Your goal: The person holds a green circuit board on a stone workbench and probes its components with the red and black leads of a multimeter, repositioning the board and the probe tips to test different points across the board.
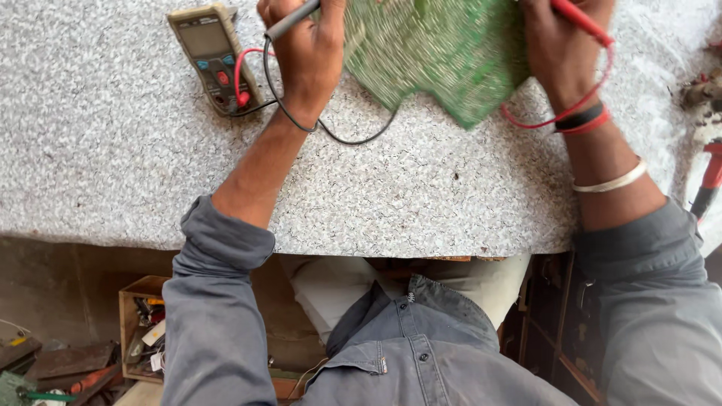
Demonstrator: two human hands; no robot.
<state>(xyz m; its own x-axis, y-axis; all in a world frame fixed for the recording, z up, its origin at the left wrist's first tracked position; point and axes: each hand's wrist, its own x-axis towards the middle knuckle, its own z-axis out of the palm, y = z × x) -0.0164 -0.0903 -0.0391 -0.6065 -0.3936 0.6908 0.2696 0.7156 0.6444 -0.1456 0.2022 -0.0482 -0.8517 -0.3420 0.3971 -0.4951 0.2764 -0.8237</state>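
A big speckled grey table (421,188) lies under both hands. On it, between the hands, sits a green circuit board (444,56); it looks blurry. The left hand (304,53) is closed around a black probe (292,20), just left of the board. The right hand (560,53) is closed around a red probe (583,22), touching the board's right side. A grey meter (210,56) lies just left of the left hand. A black wire (353,139) and a red wire (541,120) curl on the table below the hands.
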